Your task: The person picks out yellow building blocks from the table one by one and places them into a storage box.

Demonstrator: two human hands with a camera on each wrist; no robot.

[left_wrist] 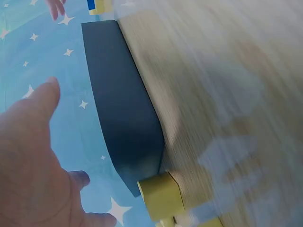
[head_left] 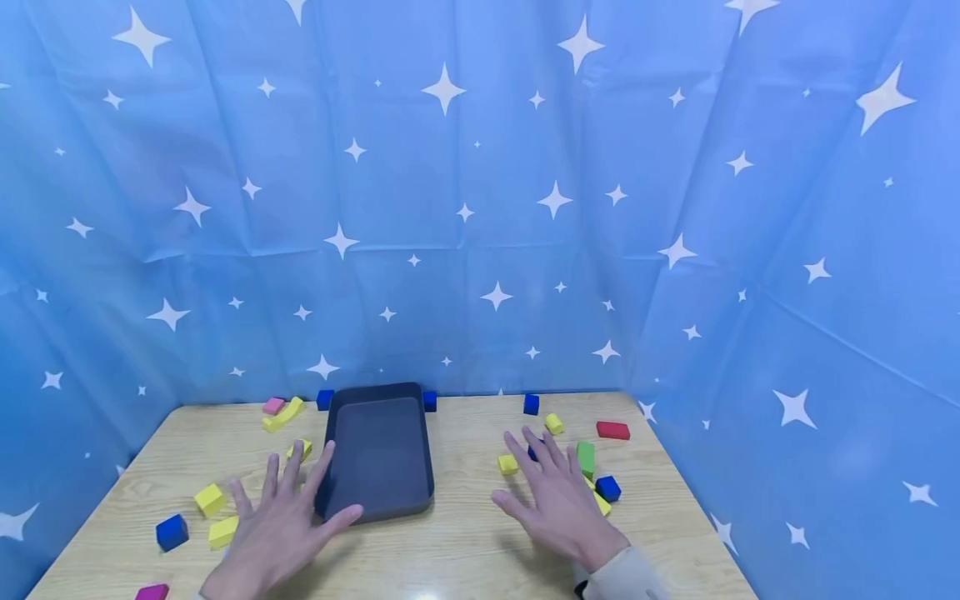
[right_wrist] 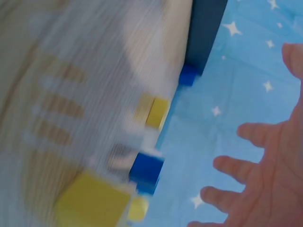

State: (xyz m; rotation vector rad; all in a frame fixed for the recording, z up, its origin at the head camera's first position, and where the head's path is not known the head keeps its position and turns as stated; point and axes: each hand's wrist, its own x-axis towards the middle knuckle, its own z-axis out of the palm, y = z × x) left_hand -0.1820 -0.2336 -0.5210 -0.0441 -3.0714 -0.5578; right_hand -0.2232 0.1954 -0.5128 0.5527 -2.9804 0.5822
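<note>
My left hand hovers over the table's left part with its fingers spread, holding nothing. Just right of it lies a dark grey rectangular tray, its inside bare. A yellow block sits by the tray's corner in the left wrist view. My right hand, also spread and holding nothing, hangs above several blocks on the right. Around it are a green block, a blue cube and a yellow block. Another blue block and some yellow ones are partly hidden behind that hand.
On the left lie a yellow cube, a blue cube, a magenta block and a yellow curved block. A red block lies at the right. Blue star-patterned curtains rise behind the wooden table.
</note>
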